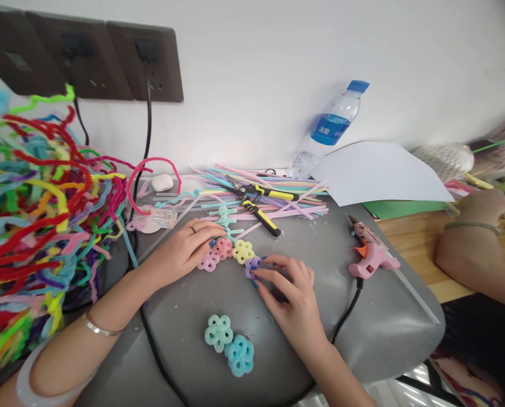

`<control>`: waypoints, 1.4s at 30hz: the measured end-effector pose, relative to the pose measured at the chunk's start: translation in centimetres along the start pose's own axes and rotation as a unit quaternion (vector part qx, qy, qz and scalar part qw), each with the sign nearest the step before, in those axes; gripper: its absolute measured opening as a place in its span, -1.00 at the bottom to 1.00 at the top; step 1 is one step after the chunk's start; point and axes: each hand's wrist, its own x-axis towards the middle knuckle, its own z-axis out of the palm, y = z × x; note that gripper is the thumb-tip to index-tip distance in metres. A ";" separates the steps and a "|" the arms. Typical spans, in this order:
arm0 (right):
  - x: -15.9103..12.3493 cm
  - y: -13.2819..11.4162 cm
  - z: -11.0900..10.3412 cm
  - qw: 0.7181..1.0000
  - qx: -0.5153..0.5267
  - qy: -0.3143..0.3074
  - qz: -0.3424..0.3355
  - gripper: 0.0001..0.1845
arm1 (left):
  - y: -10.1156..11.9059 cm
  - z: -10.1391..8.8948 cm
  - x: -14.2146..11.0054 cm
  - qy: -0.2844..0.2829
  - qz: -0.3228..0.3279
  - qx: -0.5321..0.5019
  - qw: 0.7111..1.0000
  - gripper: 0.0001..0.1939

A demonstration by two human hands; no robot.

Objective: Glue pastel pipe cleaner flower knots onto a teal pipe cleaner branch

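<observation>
A row of small pipe-cleaner flowers lies on the grey table: a pink one, a coral one, a yellow one and a purple one. My left hand is closed at the coral flower, fingertips on its upper left edge. Beside those fingertips is a mint-green pipe-cleaner piece with short side branches. The fingers of my right hand pinch the purple flower from the right. Nearer to me sit a mint flower and a turquoise flower, touching each other.
A tangled heap of pipe cleaners fills the left. Yellow-black pliers lie on straight pipe cleaners. A pink glue gun with its cord is at right. A bottle leans on the wall. Another person's arm reaches in.
</observation>
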 end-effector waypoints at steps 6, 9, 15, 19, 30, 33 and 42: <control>0.0 0.5 -0.4 0.998 0.023 0.000 -0.063 -0.81 | 0.0 0.0 0.0 -0.001 0.013 0.001 1.000 -0.66; -0.3 0.6 -0.6 0.996 0.031 -0.005 -0.084 -0.77 | -0.1 0.0 0.0 -0.001 0.011 -0.002 1.000 -0.66; -0.5 0.9 -0.5 0.994 0.032 -0.026 -0.102 -0.73 | -0.1 0.0 0.0 0.001 0.007 0.000 1.000 -0.66; -0.5 0.9 -0.4 0.993 0.033 -0.040 -0.104 -0.72 | -0.1 0.1 0.0 0.003 0.007 0.001 1.000 -0.66; -0.2 0.8 -0.3 0.994 0.035 -0.041 -0.096 -0.76 | -0.1 -0.1 0.0 -0.003 0.007 0.008 1.000 -0.65; -0.2 0.7 -0.2 0.994 0.035 -0.038 -0.094 -0.74 | -0.2 -0.1 0.0 0.001 0.009 0.008 1.000 -0.65; 0.0 0.8 -0.1 0.992 0.062 -0.028 -0.104 -0.73 | -0.2 -0.1 -0.2 0.020 0.015 0.013 1.000 -0.66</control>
